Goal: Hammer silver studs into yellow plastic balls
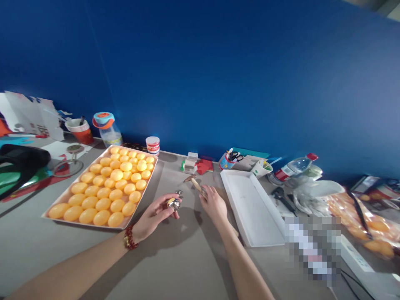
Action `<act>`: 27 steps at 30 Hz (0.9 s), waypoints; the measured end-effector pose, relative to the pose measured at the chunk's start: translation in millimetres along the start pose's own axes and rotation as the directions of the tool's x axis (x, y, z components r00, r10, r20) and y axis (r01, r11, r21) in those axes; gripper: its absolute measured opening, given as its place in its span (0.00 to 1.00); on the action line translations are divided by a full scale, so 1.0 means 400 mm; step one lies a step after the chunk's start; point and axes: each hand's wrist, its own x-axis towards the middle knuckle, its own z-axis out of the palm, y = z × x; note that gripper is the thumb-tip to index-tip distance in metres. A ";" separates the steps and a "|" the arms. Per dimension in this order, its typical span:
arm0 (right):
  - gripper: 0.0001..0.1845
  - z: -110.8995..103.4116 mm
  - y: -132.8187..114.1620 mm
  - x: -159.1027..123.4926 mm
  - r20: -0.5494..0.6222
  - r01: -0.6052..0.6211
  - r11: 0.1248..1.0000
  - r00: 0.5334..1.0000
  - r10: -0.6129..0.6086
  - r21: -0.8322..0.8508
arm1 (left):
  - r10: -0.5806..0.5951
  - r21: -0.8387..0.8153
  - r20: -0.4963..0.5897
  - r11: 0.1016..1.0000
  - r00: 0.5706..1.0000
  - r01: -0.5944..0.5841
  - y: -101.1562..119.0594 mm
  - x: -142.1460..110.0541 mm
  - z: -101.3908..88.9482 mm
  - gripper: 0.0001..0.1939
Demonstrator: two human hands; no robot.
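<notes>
My left hand (154, 214) wears a dark red bead bracelet and closes its fingers around a small shiny silver ball (173, 203) that shows a yellow patch. A small silvery bit (178, 192) shows just beyond those fingertips. To the right, my right hand (215, 205) has its fingers on a pale-handled tool (196, 184) with a pointed brown end. The back of the hand hides part of this tool, and its exact kind is unclear. Left of my left hand lies a shallow box (125, 228) of orange balls (103, 204) in rows.
Right of my right hand lies a white tray (259, 216). Along the blue wall stand a red-white tub (153, 146), a pen cup (227, 160), a lidded jug (108, 129) and a bottle (292, 168). A bag of orange balls (353, 221) sits far right.
</notes>
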 end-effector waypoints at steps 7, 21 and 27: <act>0.15 0.002 0.003 0.000 -0.091 0.074 0.982 0.994 -0.059 0.171 | 0.035 -0.078 0.000 0.996 0.999 -0.035 0.000 0.004 0.002 0.19; 0.10 -0.089 -0.116 -0.074 -0.102 0.272 0.768 0.959 -0.264 0.579 | 0.103 -0.267 0.038 0.960 0.994 -0.089 -0.031 0.019 0.007 0.20; 0.12 -0.078 -0.134 -0.083 0.063 0.075 0.628 0.979 -0.195 0.774 | 0.133 -0.294 0.090 0.950 0.987 -0.102 -0.013 0.015 0.014 0.20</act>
